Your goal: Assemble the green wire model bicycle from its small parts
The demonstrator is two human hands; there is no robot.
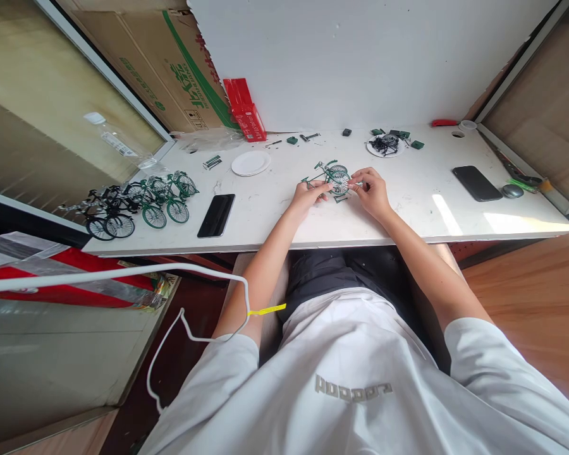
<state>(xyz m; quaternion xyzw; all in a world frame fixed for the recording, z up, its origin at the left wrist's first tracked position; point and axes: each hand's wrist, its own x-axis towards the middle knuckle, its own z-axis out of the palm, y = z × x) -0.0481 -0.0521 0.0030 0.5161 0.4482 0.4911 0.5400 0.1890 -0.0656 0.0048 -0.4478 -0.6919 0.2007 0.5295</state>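
Between my hands, over the middle of the white table, is a small green model bicycle (326,169) with its spoked wheels showing. My left hand (309,194) is closed on the bicycle from the left, its fingertips near a wheel. On the other side my right hand (371,191) is pinched at the right end of the wheel. Whatever small piece its fingertips grip is too small to make out. A green part (341,198) shows just below the wheel, between the hands.
Finished-looking model bicycles (154,201) in green and black stand at the table's left. A phone (217,215), a white plate (251,163), a red box (246,114) and a plate of black parts (385,145) lie around. A second phone (477,183) is right. A white cable (171,268) crosses lower left.
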